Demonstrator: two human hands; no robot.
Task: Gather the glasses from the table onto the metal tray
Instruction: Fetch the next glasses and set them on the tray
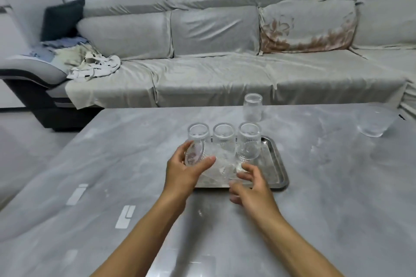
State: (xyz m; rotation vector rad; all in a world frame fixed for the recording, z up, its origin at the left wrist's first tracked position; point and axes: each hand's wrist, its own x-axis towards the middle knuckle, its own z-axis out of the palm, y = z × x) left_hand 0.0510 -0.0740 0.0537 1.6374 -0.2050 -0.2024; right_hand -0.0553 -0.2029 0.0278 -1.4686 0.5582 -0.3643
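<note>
A metal tray [275, 159] lies in the middle of the grey table. Three clear ribbed glasses stand in a row on its far side: left glass [199, 134], middle glass [224, 136], right glass [249, 139]. My left hand [183, 172] grips another clear glass [194, 153], tilted on its side with its base towards me, over the tray's near left part. My right hand [249, 186] hovers at the tray's front edge with fingers apart, just below the right glass, holding nothing. One more glass [253, 108] stands on the table behind the tray.
A wide clear glass vessel [374, 121] stands at the table's [112, 164] far right. A grey sofa [213, 69] runs along the far side of the table, with crumpled clothes [90, 63] at its left end.
</note>
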